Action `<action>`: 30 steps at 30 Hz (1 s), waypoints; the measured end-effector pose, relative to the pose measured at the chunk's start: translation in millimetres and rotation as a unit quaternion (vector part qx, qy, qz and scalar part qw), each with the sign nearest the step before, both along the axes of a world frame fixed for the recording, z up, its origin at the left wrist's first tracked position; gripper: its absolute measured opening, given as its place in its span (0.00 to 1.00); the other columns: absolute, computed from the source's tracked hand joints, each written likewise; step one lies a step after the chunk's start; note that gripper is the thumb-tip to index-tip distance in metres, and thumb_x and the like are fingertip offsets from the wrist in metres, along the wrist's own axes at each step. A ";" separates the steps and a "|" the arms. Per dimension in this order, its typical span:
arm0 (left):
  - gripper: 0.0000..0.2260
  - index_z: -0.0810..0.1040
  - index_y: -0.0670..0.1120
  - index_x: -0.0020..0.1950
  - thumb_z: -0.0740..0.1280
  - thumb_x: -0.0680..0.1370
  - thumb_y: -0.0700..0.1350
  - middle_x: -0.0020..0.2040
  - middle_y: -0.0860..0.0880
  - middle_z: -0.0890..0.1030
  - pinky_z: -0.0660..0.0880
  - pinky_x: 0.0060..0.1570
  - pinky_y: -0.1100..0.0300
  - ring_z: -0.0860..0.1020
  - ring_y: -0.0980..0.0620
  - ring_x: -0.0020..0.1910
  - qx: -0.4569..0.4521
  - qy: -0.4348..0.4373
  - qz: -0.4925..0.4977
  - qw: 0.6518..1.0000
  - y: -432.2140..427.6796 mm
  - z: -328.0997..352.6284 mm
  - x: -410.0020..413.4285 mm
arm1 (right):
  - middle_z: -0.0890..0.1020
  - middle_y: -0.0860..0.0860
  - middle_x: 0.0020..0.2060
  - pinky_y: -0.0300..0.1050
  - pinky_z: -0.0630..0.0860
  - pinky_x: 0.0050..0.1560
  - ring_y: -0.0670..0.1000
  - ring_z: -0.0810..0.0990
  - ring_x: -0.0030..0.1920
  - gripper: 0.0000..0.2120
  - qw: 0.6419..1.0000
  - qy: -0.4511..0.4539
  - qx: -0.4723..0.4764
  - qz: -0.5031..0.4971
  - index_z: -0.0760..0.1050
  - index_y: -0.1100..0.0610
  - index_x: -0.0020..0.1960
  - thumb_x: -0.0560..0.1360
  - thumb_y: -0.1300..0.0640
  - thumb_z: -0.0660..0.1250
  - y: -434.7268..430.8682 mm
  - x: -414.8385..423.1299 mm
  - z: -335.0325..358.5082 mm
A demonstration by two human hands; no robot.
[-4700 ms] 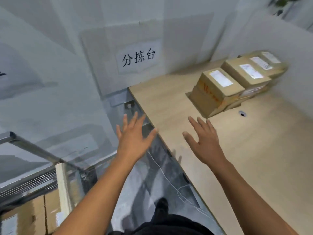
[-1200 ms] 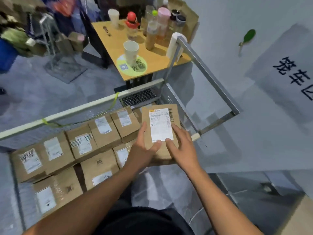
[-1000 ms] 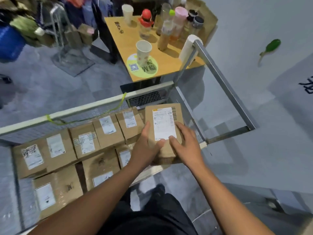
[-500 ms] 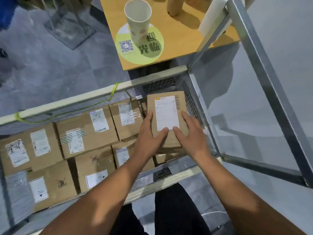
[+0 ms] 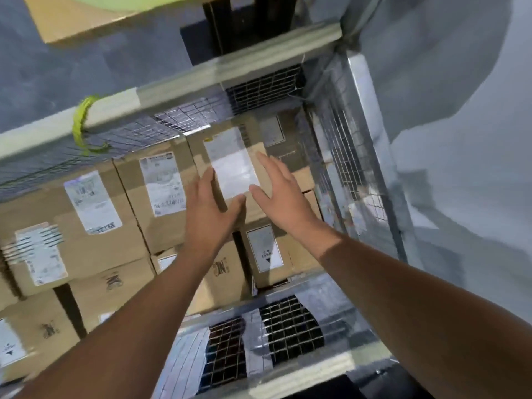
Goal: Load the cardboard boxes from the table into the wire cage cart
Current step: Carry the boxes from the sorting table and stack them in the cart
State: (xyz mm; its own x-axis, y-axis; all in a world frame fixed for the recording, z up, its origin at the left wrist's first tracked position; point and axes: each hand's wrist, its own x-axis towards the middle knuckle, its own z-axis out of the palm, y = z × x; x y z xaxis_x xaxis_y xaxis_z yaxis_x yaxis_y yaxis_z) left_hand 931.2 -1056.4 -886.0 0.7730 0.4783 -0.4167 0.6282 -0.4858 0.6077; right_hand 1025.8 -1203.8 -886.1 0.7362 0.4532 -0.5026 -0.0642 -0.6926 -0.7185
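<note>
The brown cardboard box with a white shipping label (image 5: pixel 230 156) now sits inside the grey wire-mesh cage cart (image 5: pixel 349 156), in its far right corner. It lies close against the far mesh wall, in line with the neighbouring brown labelled box (image 5: pixel 149 197) on its left. Half a second ago both hands clasped this box by its long sides and it hung above the load. Now it has gone down to the level of the far row, and the grip has let go.

The left hand (image 5: pixel 205 205) lies at the box's near left edge, its fingers (image 5: pixel 205 182) straight and close together, with the thumb out to the side. The right hand (image 5: pixel 280 194) is at the near right edge, its fingers (image 5: pixel 270 165) straight and slightly spread. Neither hand curls round anything. Motion blur hides whether the palms touch the cardboard or hover just over it, and whether the box rests on a lower layer or on the cart floor.

By my reading this box is delivered, and what remains here is a settling push or simply lifting the hands away. Several boxes lay on the sorting table a few seconds back, and that table is out of view now. So the task is likely unfinished, and another trip to the table should follow.
</note>
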 end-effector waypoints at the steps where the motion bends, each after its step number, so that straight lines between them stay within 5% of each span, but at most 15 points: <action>1: 0.36 0.61 0.50 0.78 0.69 0.76 0.62 0.74 0.46 0.64 0.64 0.71 0.54 0.63 0.48 0.73 0.013 0.002 -0.007 1.000 -1.7 -7.1 -2.4 | 0.58 0.50 0.80 0.53 0.63 0.76 0.54 0.62 0.78 0.31 1.000 0.000 0.005 0.001 0.58 0.43 0.81 0.81 0.52 0.66 2.5 1.6 -8.6; 4: 0.36 0.60 0.53 0.78 0.67 0.75 0.64 0.77 0.47 0.60 0.58 0.71 0.56 0.58 0.49 0.76 0.055 0.008 -0.001 0.998 -5.2 -23.1 -8.0 | 0.57 0.49 0.80 0.51 0.64 0.75 0.54 0.64 0.77 0.32 1.000 0.000 0.017 0.016 0.57 0.43 0.81 0.81 0.53 0.66 6.1 4.0 -29.9; 9: 0.35 0.63 0.51 0.78 0.66 0.76 0.65 0.79 0.41 0.59 0.61 0.71 0.39 0.57 0.40 0.78 0.120 0.010 -0.010 0.993 -4.1 -44.6 -7.3 | 0.51 0.50 0.81 0.52 0.58 0.75 0.57 0.55 0.80 0.32 0.998 0.023 0.003 0.061 0.50 0.41 0.81 0.83 0.51 0.62 8.8 7.5 -56.1; 14: 0.31 0.61 0.58 0.80 0.60 0.80 0.66 0.84 0.50 0.53 0.55 0.73 0.34 0.47 0.40 0.82 0.191 0.060 -0.085 0.976 3.0 -71.0 -7.5 | 0.59 0.54 0.73 0.56 0.65 0.67 0.63 0.66 0.70 0.28 0.994 0.010 -0.044 0.099 0.53 0.50 0.80 0.84 0.50 0.59 15.6 9.4 -79.8; 20: 0.28 0.62 0.61 0.79 0.56 0.80 0.68 0.83 0.52 0.54 0.50 0.73 0.36 0.44 0.41 0.82 0.227 0.083 -0.118 0.963 4.9 -89.7 -13.0 | 0.64 0.53 0.65 0.61 0.73 0.61 0.62 0.74 0.59 0.24 0.992 0.017 -0.053 0.115 0.54 0.48 0.76 0.83 0.46 0.58 11.4 11.4 -94.9; 30: 0.27 0.62 0.62 0.77 0.59 0.79 0.65 0.82 0.51 0.56 0.61 0.68 0.35 0.51 0.38 0.78 0.205 0.146 -0.201 0.947 26.4 -54.8 6.5 | 0.52 0.51 0.82 0.61 0.57 0.77 0.59 0.52 0.80 0.28 0.993 0.003 -0.111 0.034 0.51 0.41 0.82 0.84 0.42 0.54 20.2 -8.8 -40.4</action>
State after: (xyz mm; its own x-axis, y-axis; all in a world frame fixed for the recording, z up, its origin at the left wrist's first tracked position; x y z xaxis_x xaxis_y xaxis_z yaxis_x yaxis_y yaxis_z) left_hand 937.7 -1030.0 -940.8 0.8070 0.3381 -0.4842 0.4552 -0.8785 0.1453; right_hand 1017.0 -1183.6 -926.5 0.7045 0.3792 -0.5999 -0.0159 -0.8367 -0.5475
